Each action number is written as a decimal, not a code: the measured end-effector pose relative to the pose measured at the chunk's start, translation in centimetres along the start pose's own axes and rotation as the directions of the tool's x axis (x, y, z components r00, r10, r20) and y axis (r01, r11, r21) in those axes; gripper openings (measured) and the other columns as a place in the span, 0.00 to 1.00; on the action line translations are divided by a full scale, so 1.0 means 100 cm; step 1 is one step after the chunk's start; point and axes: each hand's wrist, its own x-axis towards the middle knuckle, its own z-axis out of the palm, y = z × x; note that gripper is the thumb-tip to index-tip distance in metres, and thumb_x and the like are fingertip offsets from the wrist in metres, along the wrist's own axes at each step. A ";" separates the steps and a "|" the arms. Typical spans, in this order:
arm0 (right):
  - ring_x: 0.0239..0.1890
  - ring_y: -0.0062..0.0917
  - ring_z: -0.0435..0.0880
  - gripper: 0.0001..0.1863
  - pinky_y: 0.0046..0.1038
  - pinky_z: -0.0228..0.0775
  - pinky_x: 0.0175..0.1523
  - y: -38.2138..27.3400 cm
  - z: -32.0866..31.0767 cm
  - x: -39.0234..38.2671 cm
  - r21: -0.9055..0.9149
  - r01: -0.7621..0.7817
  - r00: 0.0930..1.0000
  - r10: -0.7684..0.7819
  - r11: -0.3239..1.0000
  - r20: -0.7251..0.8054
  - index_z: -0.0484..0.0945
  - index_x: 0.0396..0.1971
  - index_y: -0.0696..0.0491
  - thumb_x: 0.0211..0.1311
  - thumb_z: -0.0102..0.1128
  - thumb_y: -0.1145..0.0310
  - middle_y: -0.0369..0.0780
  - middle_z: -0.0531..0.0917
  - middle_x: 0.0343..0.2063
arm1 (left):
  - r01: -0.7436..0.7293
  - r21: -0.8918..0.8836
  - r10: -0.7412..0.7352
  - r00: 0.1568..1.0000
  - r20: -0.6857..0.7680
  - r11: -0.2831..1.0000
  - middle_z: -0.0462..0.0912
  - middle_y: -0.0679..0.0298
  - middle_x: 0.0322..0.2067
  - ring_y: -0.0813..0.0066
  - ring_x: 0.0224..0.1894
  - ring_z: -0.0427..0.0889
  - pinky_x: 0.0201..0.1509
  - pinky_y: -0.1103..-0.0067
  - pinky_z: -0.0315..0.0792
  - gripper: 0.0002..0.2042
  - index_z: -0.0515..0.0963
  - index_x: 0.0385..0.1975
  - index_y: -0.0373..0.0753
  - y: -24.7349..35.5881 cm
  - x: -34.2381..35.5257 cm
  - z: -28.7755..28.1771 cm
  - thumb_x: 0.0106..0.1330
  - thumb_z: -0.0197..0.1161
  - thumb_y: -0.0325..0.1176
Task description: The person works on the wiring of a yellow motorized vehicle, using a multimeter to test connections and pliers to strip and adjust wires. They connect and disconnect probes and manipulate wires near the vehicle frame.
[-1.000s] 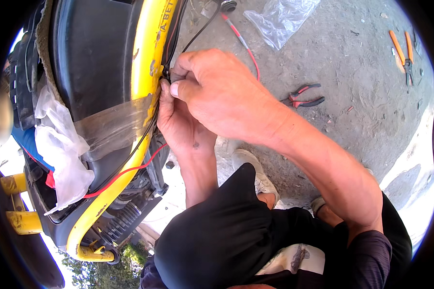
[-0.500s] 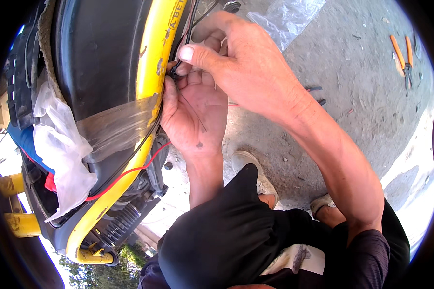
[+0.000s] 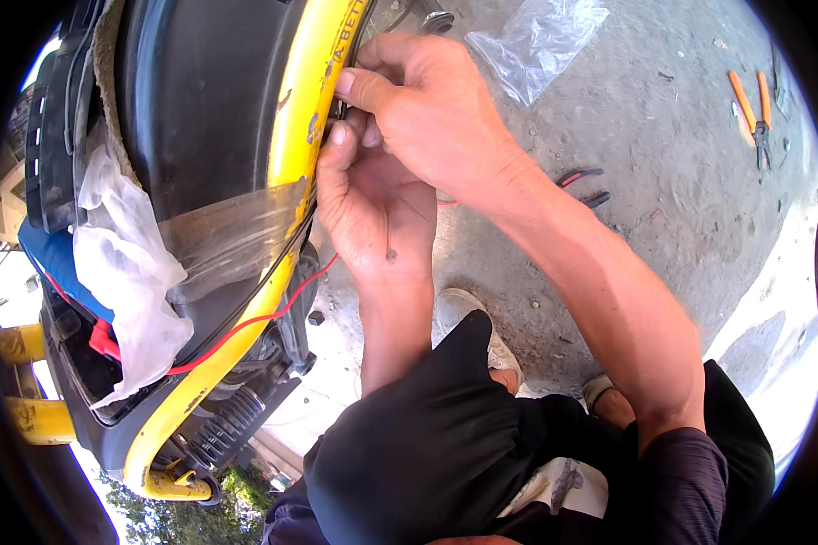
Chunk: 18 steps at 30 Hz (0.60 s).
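Note:
Black wires [image 3: 343, 111] run along a yellow tube frame [image 3: 293, 150] with chipped paint. My left hand [image 3: 377, 204], palm up, is closed around them, its thumb beside the tube. A thin dark strand [image 3: 388, 222] lies across that palm. Above it, my right hand [image 3: 436, 104] pinches at the same wires with thumb and curled fingers; its fingertips partly hide the grip. Clear tape [image 3: 236, 232] wraps the tube and the black panel [image 3: 200, 100] behind it. A red wire [image 3: 245, 320] crosses the tube below my left hand.
A white plastic bag [image 3: 127, 254] hangs at the left over an open compartment. On the ground to the right lie orange-handled pliers [image 3: 756, 113], a red-and-black-handled tool [image 3: 583, 182] and a clear plastic bag [image 3: 536, 45]. A coil spring [image 3: 227, 427] sits under the frame.
My right hand has shifted slightly up and left, its thumb nearer the tube. My left fingers have curled in more. The view has moved a little, showing more of the red-and-black-handled tool.

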 end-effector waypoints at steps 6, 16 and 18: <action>0.34 0.39 0.89 0.15 0.35 0.79 0.44 0.002 0.012 0.004 0.144 -0.003 0.998 0.013 0.990 -0.067 0.85 0.40 0.67 0.63 0.60 0.69 0.55 0.87 0.29 | 0.102 -0.333 -0.121 0.992 -0.037 0.938 0.78 0.59 0.59 0.71 0.63 0.75 0.70 0.67 0.66 0.22 0.69 0.65 0.36 0.002 -0.002 0.004 0.71 0.59 0.29; 0.27 0.46 0.85 0.17 0.40 0.78 0.35 -0.011 -0.013 -0.007 -0.349 0.140 0.990 -0.129 0.927 0.056 0.84 0.34 0.66 0.67 0.60 0.63 0.55 0.84 0.24 | 0.037 -0.332 -0.050 0.998 -0.030 0.943 0.79 0.67 0.46 0.74 0.55 0.75 0.66 0.71 0.69 0.11 0.76 0.51 0.37 0.001 -0.014 0.007 0.71 0.62 0.28; 0.23 0.42 0.83 0.19 0.35 0.77 0.34 -0.033 -0.029 -0.026 -0.499 0.097 0.986 -0.016 0.861 0.164 0.83 0.36 0.66 0.69 0.60 0.61 0.56 0.83 0.25 | -0.002 -0.325 -0.037 0.993 -0.113 0.946 0.80 0.67 0.47 0.74 0.56 0.75 0.66 0.71 0.69 0.11 0.76 0.50 0.37 0.000 -0.013 0.013 0.71 0.63 0.29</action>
